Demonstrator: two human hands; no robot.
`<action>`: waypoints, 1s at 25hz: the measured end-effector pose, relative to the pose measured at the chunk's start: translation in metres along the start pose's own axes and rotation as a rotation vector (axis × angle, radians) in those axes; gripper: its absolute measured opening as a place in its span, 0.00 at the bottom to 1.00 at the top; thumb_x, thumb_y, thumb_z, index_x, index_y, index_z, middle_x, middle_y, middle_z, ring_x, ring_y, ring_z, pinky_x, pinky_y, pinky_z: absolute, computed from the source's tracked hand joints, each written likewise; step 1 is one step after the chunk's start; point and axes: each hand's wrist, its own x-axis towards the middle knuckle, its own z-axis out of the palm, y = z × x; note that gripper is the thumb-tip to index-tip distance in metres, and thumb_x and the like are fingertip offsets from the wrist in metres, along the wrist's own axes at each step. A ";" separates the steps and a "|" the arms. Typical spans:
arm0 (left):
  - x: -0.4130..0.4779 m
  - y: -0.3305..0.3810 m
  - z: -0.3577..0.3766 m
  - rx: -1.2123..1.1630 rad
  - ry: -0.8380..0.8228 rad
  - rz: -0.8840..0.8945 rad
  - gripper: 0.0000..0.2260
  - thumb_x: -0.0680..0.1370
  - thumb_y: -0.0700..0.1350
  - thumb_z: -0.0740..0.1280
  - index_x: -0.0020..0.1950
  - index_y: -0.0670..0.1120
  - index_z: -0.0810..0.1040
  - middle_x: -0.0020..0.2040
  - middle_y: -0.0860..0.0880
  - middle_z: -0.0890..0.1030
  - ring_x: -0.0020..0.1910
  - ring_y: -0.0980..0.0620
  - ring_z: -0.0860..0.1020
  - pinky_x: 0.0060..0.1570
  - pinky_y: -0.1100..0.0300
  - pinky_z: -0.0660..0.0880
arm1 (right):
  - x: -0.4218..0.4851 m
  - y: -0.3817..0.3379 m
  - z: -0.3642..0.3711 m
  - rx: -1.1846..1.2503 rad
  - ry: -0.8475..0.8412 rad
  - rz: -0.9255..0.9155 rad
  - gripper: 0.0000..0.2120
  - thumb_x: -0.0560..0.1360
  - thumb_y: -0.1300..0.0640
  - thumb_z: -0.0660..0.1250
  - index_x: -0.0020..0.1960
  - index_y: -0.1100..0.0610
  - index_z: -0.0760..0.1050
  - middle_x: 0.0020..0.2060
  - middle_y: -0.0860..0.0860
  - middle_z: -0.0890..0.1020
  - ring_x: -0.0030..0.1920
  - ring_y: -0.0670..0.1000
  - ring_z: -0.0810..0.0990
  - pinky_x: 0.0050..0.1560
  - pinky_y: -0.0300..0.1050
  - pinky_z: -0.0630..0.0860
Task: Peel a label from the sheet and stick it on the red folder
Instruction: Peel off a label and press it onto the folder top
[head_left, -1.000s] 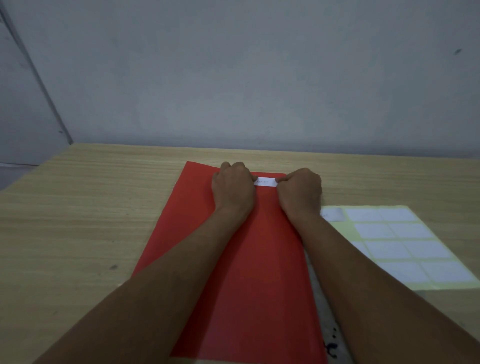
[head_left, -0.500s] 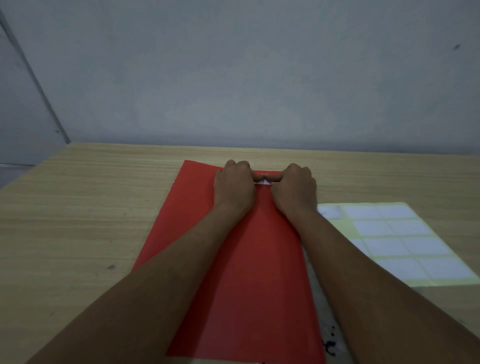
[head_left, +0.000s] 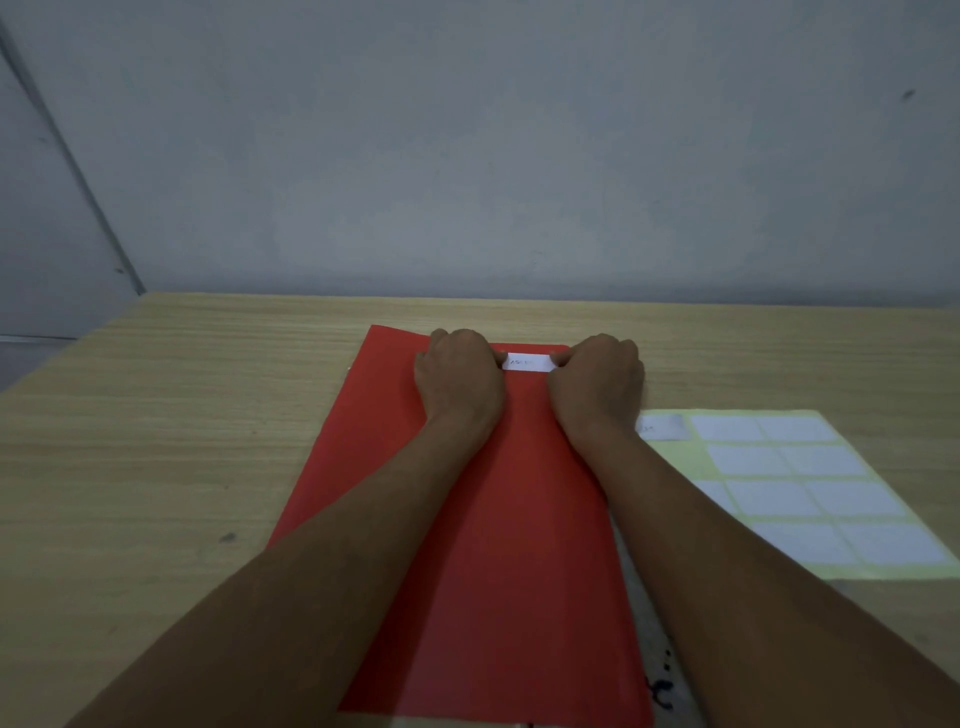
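Observation:
A red folder (head_left: 483, 545) lies flat on the wooden table, running away from me. Near its far edge sits a small white label (head_left: 529, 362) with dark writing on it. My left hand (head_left: 460, 376) is curled with its thumb on the label's left end. My right hand (head_left: 597, 382) is curled the same way, its thumb on the right end. Both ends of the label are hidden under my thumbs. The label sheet (head_left: 795, 488), pale yellow with several white labels, lies right of the folder.
The wooden table (head_left: 182, 441) reaches to a grey wall at the back. A white paper with black marks (head_left: 657, 686) shows from under the folder's right edge near me. A small dark spot (head_left: 227, 538) marks the table left of the folder.
Half a second ago my thumbs met at the label's middle and covered most of it. They have since slid apart to its two ends, and the label lies flat on the folder.

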 end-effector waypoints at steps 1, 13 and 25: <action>0.001 -0.001 0.000 -0.005 -0.007 -0.004 0.13 0.79 0.47 0.62 0.55 0.50 0.85 0.51 0.47 0.83 0.56 0.45 0.76 0.52 0.50 0.71 | 0.000 -0.001 -0.002 0.013 -0.004 -0.002 0.09 0.75 0.57 0.67 0.51 0.55 0.85 0.50 0.58 0.81 0.53 0.58 0.76 0.54 0.50 0.71; 0.005 0.002 -0.008 -0.064 -0.150 -0.081 0.13 0.75 0.46 0.65 0.54 0.51 0.86 0.52 0.47 0.85 0.56 0.43 0.79 0.55 0.48 0.76 | 0.010 -0.014 -0.018 -0.007 -0.150 0.098 0.13 0.67 0.59 0.68 0.49 0.59 0.84 0.48 0.59 0.84 0.51 0.62 0.82 0.46 0.44 0.75; -0.015 -0.008 -0.048 -0.115 -0.276 0.110 0.20 0.71 0.42 0.63 0.60 0.53 0.84 0.56 0.48 0.84 0.55 0.45 0.80 0.56 0.53 0.77 | 0.020 -0.002 -0.049 0.271 -0.205 0.167 0.10 0.70 0.60 0.67 0.44 0.55 0.88 0.42 0.53 0.88 0.51 0.55 0.85 0.55 0.47 0.79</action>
